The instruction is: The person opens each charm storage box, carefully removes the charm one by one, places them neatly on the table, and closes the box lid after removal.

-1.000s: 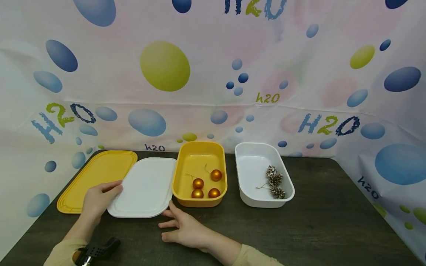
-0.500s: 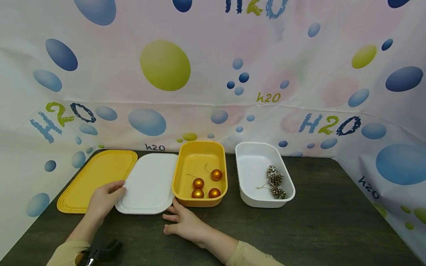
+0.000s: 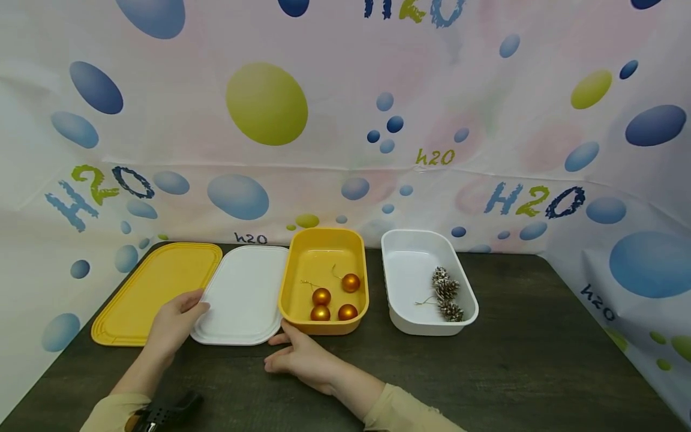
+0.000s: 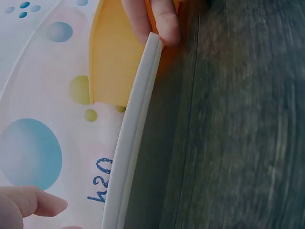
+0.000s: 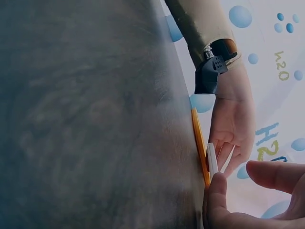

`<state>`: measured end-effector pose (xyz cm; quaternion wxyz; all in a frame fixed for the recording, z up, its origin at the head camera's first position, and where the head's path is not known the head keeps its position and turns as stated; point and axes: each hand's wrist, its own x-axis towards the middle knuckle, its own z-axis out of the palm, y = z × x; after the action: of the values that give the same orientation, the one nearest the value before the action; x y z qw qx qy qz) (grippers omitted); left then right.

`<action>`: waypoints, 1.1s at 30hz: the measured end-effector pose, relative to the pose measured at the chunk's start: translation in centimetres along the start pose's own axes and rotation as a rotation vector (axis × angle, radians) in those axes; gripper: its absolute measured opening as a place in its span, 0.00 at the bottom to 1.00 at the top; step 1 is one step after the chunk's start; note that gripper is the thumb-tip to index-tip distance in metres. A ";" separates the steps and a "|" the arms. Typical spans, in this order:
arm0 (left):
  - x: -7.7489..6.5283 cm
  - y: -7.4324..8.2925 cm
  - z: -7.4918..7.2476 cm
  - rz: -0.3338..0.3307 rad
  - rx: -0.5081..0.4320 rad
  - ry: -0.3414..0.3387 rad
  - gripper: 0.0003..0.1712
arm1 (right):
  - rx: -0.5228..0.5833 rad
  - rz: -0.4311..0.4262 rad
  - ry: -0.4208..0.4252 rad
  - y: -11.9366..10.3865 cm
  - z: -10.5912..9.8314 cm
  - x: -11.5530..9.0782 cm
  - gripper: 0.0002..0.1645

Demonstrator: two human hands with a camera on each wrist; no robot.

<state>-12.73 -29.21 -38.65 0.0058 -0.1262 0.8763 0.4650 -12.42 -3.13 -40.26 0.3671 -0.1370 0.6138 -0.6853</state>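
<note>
A white lid (image 3: 243, 294) lies between a yellow lid (image 3: 156, 288) and a yellow container (image 3: 324, 240). My left hand (image 3: 175, 321) touches the white lid's left edge, its thumb and index finger extended. My right hand (image 3: 308, 357) has a fingertip right at the lid's front right corner, beside the container's front wall; its thumb stands apart. In the left wrist view the white lid (image 4: 131, 133) appears edge-on, with right-hand fingers (image 4: 167, 28) at its far corner. Several orange-gold ball ornaments (image 3: 321, 296) sit in the yellow container.
To the right stands a white container (image 3: 407, 300) holding pine cones (image 3: 447, 291) with pale tips. The dark tabletop (image 3: 518, 360) ends at the back against a wall covering (image 3: 432, 198) printed with bubbles. A black wrist device (image 3: 167, 411) shows on the left arm.
The white lid has slid back and slightly right, in beside the yellow container. Both hands have moved along with it, while the containers and yellow lid have stayed in place.
</note>
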 end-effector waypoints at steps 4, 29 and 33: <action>-0.1 0.2 0.2 -0.010 -0.005 -0.002 0.34 | 0.048 0.011 -0.001 0.1 0.0 0.1 0.51; -0.2 0.8 0.6 -0.015 -0.003 0.001 0.35 | 0.010 0.020 0.120 -0.2 0.8 0.8 0.49; -0.2 0.8 0.7 -0.006 -0.006 -0.001 0.35 | 0.011 0.022 0.121 -0.3 0.8 0.9 0.48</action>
<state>-12.78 -28.20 -38.36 0.0073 -0.1288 0.8743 0.4679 -12.65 -4.33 -40.10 0.3374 -0.0865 0.6326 -0.6917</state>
